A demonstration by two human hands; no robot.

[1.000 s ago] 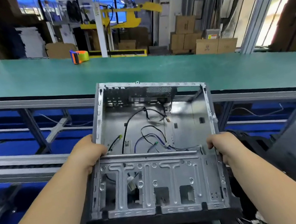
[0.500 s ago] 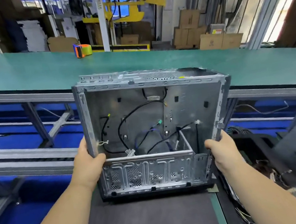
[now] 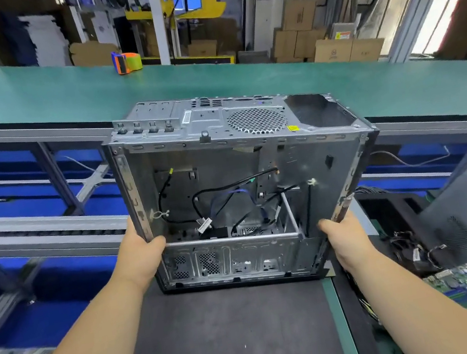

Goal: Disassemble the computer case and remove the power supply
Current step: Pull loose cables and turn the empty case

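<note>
A: Which step is in hand?

B: The computer case (image 3: 236, 182) is held tipped on its front edge on the dark surface (image 3: 230, 339), open side toward the camera. The left hand (image 3: 139, 257) and right hand (image 3: 346, 234) are curled round its side rails. Only loose cables (image 3: 218, 206) are seen inside; no power supply is visible.

A: And next?

B: It should be set down steadily.
</note>
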